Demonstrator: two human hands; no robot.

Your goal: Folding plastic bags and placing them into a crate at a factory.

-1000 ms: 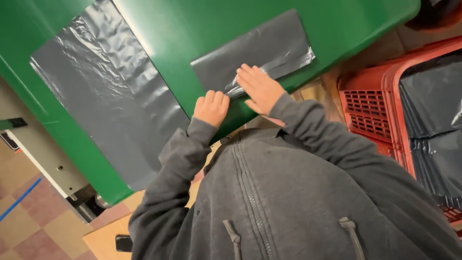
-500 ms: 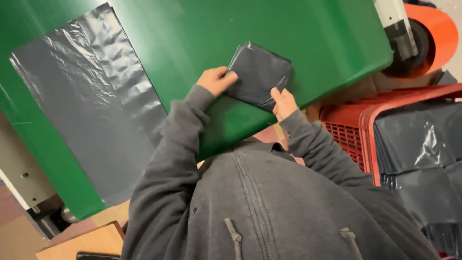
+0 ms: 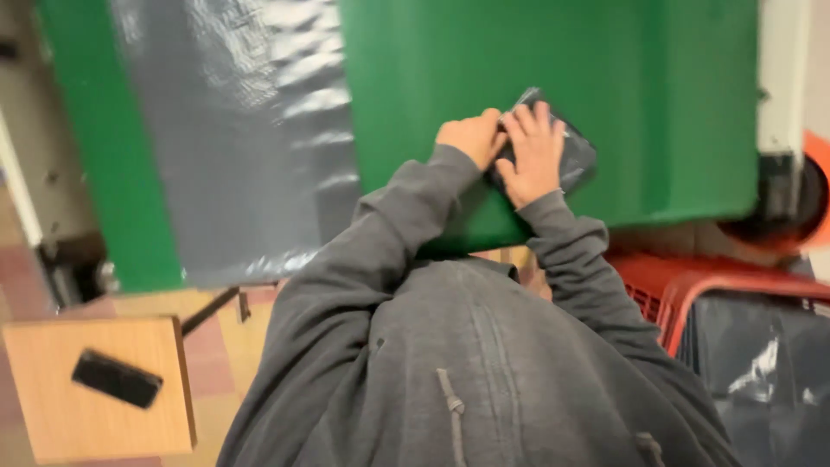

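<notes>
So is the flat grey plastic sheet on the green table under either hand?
No, the flat sheet lies apart to the left; both hands press the small folded bag.

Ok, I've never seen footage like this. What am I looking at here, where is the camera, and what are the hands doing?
The camera sits on a person's head and looks down, so the grey hooded top fills the lower part. There is no machine, only two bare hands. Both rest on a small folded dark plastic bag on a green table: the left hand at its left edge, the right hand flat on top. A larger grey plastic sheet lies spread out on the table to the left. A red crate holding dark plastic stands lower right, and a wooden stool with a black phone-like slab lower left.
</notes>
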